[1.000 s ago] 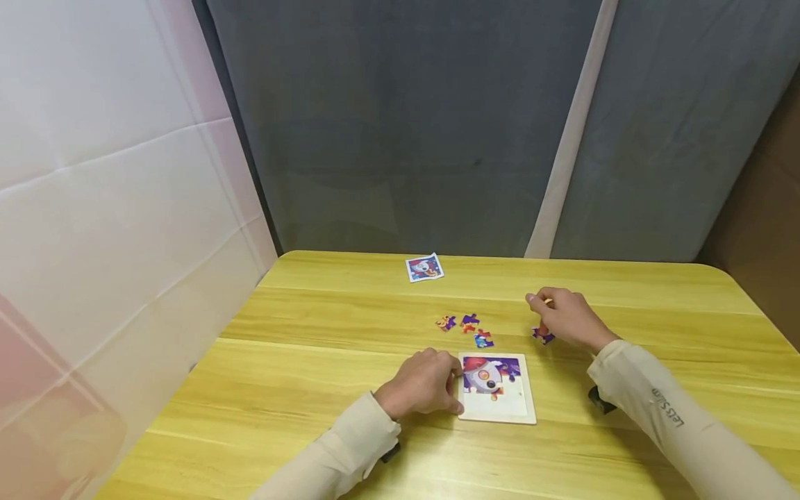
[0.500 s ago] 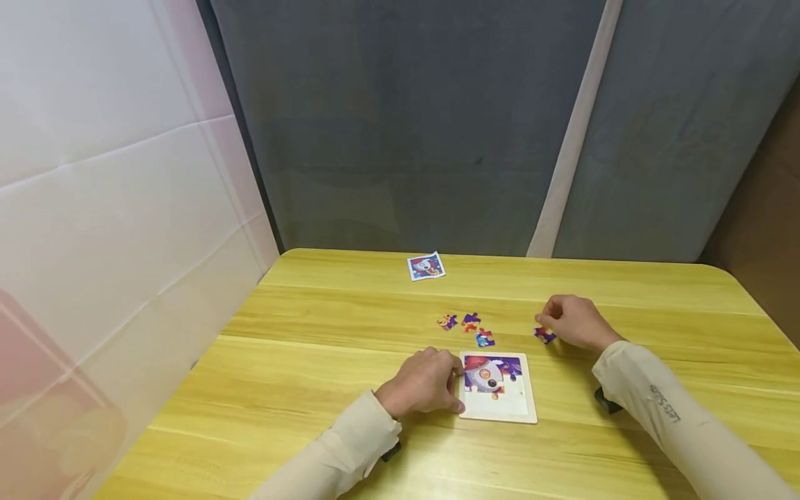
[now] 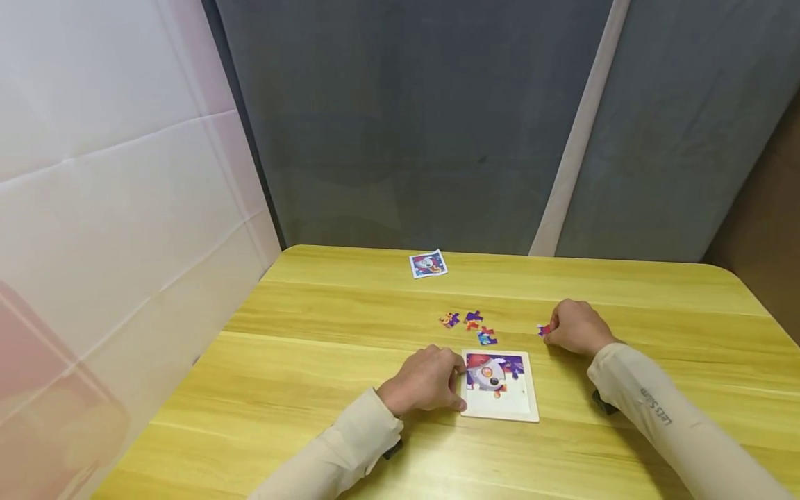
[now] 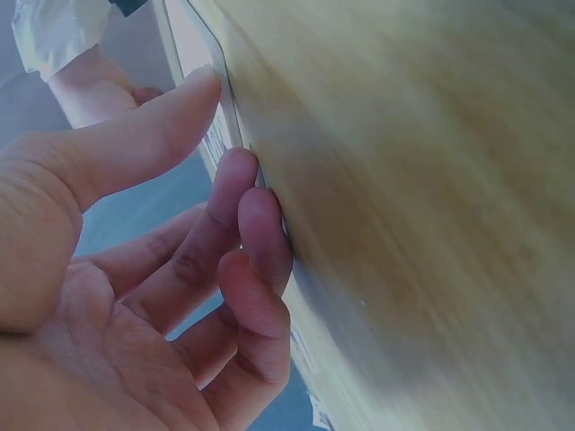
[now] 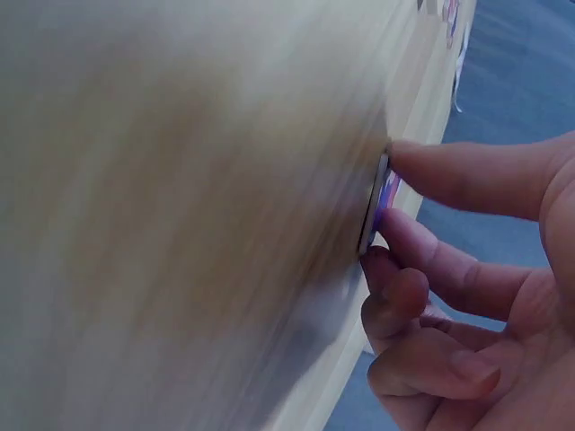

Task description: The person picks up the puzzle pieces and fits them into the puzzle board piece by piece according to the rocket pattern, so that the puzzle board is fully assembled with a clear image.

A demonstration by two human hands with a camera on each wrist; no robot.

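- Puzzle piece, small, flat, purple and red [image 3: 544,330], lies on the yellow wooden table [image 3: 325,361], off the right upper corner of the tray and apart from it.
- Right hand [image 3: 576,326] pinches this piece: in the right wrist view the thumb and a fingertip [image 5: 422,247] close on its thin edge [image 5: 377,202] while it sits flat against the tabletop; the other fingers are curled in.
- White square puzzle tray [image 3: 500,411] lies near the table's front middle; its upper part is filled with a purple picture of a white rocket with a red nose, its lower part is bare white.
- Left hand [image 3: 426,380] rests at the tray's left edge; the left wrist view shows its fingertips [image 4: 238,180] lightly bent and touching that thin edge [image 4: 193,45], the thumb laid along it, nothing clasped.
- Three loose purple, orange and blue puzzle pieces [image 3: 469,325] sit in a small cluster just beyond the tray, between the two hands.
- Small printed picture card [image 3: 428,264], purple and red with a white border, lies well beyond them near the table's far edge.
- Both forearms wear cream sleeves [image 3: 662,417].
- Grey curtain [image 3: 406,139] hangs behind the table; a white panel [image 3: 112,208] stands to its left.
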